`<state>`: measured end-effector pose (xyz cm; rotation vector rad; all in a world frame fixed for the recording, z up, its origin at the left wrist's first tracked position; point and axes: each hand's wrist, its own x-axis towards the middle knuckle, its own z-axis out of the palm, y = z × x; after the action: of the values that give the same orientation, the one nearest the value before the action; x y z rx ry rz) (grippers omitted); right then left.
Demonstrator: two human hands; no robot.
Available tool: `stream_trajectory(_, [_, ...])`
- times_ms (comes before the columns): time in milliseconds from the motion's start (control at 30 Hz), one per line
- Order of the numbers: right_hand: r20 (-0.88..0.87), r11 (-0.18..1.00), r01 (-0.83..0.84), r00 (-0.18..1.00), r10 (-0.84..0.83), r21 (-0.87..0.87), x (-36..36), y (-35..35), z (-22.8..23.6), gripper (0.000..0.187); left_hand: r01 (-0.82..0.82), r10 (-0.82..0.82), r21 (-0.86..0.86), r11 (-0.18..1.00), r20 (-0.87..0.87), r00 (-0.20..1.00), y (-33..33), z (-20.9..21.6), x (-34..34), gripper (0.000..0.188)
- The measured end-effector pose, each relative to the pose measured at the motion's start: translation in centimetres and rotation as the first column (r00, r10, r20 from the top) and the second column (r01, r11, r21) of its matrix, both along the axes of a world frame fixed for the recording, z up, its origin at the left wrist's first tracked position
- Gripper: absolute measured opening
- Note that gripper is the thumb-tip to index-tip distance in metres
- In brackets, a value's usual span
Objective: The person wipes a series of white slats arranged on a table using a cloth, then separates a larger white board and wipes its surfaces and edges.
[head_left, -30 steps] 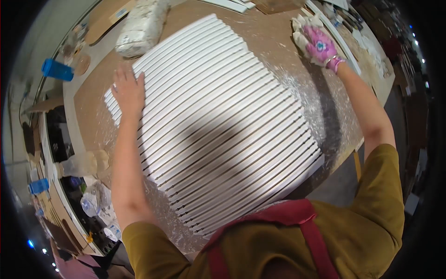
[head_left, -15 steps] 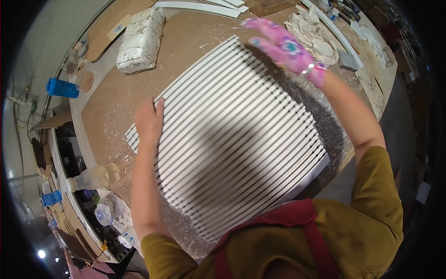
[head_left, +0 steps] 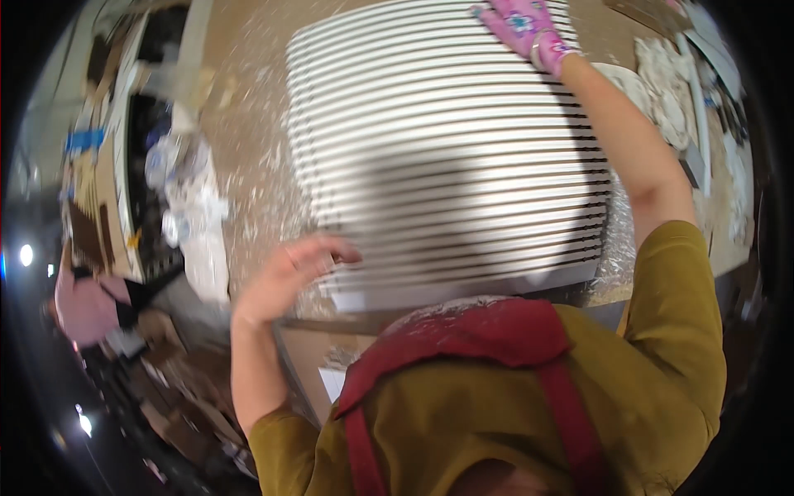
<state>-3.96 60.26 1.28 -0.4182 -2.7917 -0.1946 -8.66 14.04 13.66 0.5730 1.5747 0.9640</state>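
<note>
Far L: co-worker in pink; nearer, clear bottle, blurred. My L hand, bare, just beside near-L corner of strips; fingers loosely bent, nothing seen in them, so grip looks released. Contact w/ strips: can't tell. Strips white, in a row on table, in front of my apron. My R hand, gloved, over far-R end of strips; fingertips cut off by frame, can't tell if grasping. Far R: cloth. Step, I judge: handling strip ends. Next move calls for light, even touch; strips look loose.
</note>
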Motion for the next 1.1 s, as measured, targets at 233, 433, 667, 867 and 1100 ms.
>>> stream_trajectory(233, [0.039, 0.998, -0.013, 0.999, 0.011, 0.065, -0.9, -0.4, -0.7, 0.055, -0.356, 0.389, -0.287, 0.89, 0.069, 0.918, -7.3, -6.2, 19.5, 0.024])
stream_trajectory(433, [0.165, 0.999, 0.041, 0.986, -0.039, -0.01, -2.0, 1.1, -1.2, 0.059, -0.356, 0.206, 0.054, 0.933, -0.89, 0.407, -5.9, -8.8, 23.3, 0.032])
stream_trajectory(667, [0.126, 0.999, 0.035, 0.991, -0.034, -0.006, -1.9, 1.0, -0.8, 0.059, -0.448, 0.06, -0.033, 0.894, -0.979, 0.193, -5.8, -9.3, 20.9, 0.058])
stream_trajectory(867, [0.164, 0.999, 0.042, 0.986, -0.04, -0.007, -0.5, -1.1, 0.0, 0.063, -0.319, -0.157, -0.228, 0.92, -0.96, 0.232, -6.3, -7.5, 19.7, 0.065])
stream_trajectory(1100, [0.202, 0.982, 0.043, 0.979, -0.005, -0.185, 0.4, -2.5, 2.2, 0.062, -0.35, -0.015, -0.098, 0.932, -0.972, 0.233, -6.8, -8.5, 20.2, 0.067])
